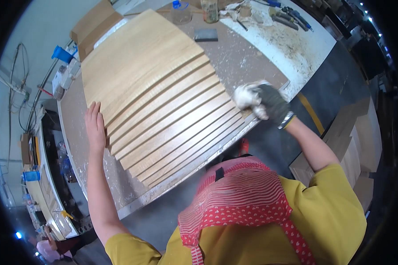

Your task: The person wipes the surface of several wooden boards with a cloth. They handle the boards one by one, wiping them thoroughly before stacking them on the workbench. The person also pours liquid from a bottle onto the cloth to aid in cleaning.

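Dusty workshop all around us, and we're standing at a long grey workbench (97, 176) speckled with white filler or paint. Spread across it is a fanned stack of pale wooden slats (172, 128), thin boards overlapping like stairs, with a wider light-wood panel (132, 57) at the far end.

Our left hand (95, 126) is bare and lies flat, fingers stretched out, resting on the bench right against the left ends of the slats. It isn't gripping anything, just pressing at the edge of the stack.

Our right hand (269, 104) wears a dark grey glove and is closed tight around a wadded white cloth (247, 98), which sits at the right end of the slats near the bench's front edge. A metal watch or bracelet shows at that wrist.

Farther back on the bench we see a dark rectangular block (206, 35), a clear jar (210, 11) and some blue-handled tools (292, 17) lying in sawdust. A blue clamp (62, 54) sits off the left side. More light-wood panels (358, 141) are stacked on the floor to our right. We're in a yellow shirt with a red patterned apron (239, 198).
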`<state>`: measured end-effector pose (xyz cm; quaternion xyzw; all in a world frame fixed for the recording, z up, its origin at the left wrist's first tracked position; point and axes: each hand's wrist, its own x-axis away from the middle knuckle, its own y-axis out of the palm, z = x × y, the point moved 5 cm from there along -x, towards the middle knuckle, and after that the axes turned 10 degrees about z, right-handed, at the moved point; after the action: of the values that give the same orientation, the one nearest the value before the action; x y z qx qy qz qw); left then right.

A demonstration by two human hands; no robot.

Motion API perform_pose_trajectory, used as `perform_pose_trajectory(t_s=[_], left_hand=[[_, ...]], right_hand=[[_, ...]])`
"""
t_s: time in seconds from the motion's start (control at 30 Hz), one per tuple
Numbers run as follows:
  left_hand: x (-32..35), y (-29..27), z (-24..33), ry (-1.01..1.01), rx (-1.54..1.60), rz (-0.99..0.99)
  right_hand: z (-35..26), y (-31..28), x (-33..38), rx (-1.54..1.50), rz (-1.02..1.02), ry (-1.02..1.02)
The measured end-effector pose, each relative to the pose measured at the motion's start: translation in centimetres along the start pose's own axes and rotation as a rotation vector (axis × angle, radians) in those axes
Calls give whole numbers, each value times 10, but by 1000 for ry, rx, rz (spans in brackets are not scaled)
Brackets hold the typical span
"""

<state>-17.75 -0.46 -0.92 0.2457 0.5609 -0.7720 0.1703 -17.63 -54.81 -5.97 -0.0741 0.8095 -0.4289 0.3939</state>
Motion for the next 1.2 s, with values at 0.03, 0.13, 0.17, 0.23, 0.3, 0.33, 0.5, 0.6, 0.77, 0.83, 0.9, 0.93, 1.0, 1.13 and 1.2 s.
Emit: perform_pose_trajectory(t_s=[0.03, 0.13, 0.17, 0.23, 0.3, 0.33, 0.5, 0.6, 0.77, 0.83, 0.9, 0.93, 1.0, 1.13, 1.2], left_hand=[[0, 1, 0, -1, 31, -5], [-8, 0, 4, -78, -14, -82], [-13, -11, 14, -111, -45, -139], [-37, -19, 37, -197, -258, -342], [-54, -6, 69, -65, -270, -295], [-61, 4, 85, -8, -277, -271], [-110, 43, 218, -147, -129, -454], [-160, 88, 307, 126, 58, -424], [-250, 169, 422, 327, 152, -406], [-282, 207, 450, 374, 126, -375], [-310, 251, 459, 492, 94, -325], [-323, 272, 465, 519, 76, -335], [-347, 318, 469, 541, 49, -360], [-379, 399, 455, 509, 21, -362], [-389, 428, 444, 489, 6, -340]], right_hand=[[50, -20, 25, 29, 44, 192], [104, -61, 30, 174, 148, 455], [73, -71, -9, 66, 139, 345], [93, -48, -22, -84, 162, 332], [93, -17, -37, -251, -63, 387], [98, -5, -38, -200, -267, 311], [190, -57, -84, -222, -458, 198], [319, -79, -94, -54, -52, 202], [423, -60, -142, 79, -65, 573], [447, -34, -159, 110, -23, 591], [438, -35, -177, 112, -100, 740], [437, -35, -178, 111, -135, 822], [454, -21, -174, 130, -125, 831], [490, 0, -159, 132, -51, 712], [493, -10, -160, 44, 15, 660]])
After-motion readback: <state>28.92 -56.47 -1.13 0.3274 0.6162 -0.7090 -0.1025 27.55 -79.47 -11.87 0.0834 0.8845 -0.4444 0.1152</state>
